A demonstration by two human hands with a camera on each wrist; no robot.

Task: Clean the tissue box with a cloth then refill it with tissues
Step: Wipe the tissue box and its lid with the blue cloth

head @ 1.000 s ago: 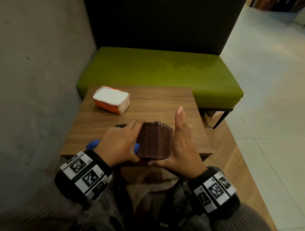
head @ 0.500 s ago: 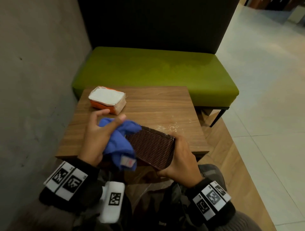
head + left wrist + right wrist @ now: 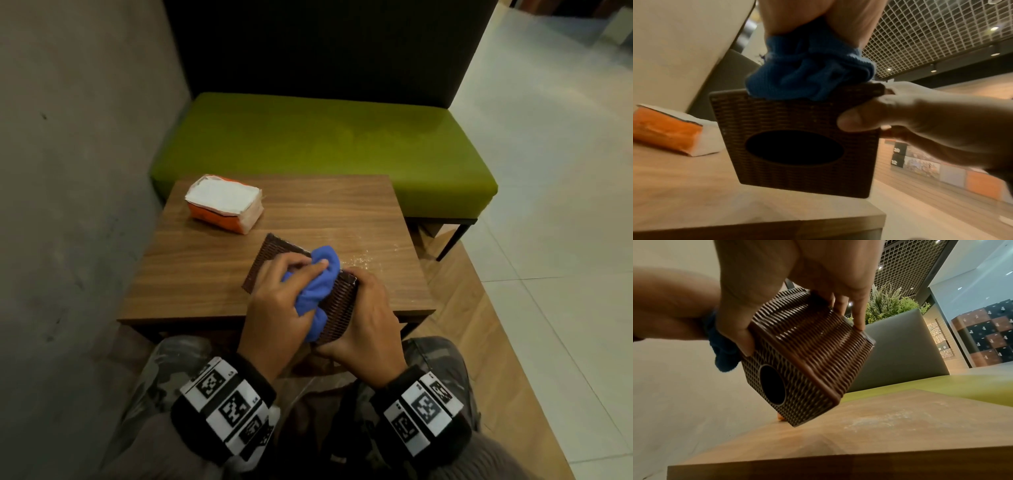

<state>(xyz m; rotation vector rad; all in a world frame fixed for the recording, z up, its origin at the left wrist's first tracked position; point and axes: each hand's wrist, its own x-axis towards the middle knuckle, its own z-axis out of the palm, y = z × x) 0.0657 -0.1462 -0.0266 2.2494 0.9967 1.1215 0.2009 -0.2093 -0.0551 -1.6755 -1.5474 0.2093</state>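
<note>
A dark brown woven tissue box (image 3: pixel 270 260) (image 3: pixel 793 142) (image 3: pixel 809 361) is tilted on one corner at the near edge of the wooden table (image 3: pixel 205 274). Its oval opening faces me. My right hand (image 3: pixel 366 318) grips its right side, thumb on the front face and fingers over the far rim. My left hand (image 3: pixel 284 301) holds a bunched blue cloth (image 3: pixel 318 284) (image 3: pixel 809 71) and presses it on the box's upper side. An orange pack of white tissues (image 3: pixel 224 204) (image 3: pixel 668 129) lies at the table's far left.
A green bench seat (image 3: pixel 325 150) with a dark backrest stands behind the table. A grey concrete wall (image 3: pixel 75 171) runs along the left. White dust (image 3: pixel 363 260) (image 3: pixel 885 417) speckles the tabletop right of the box. Pale tiled floor (image 3: pixel 555 205) lies to the right.
My left hand picked the blue cloth up off the table and brought it onto the box's upper side. The right hand closed round the box and tilted it.
</note>
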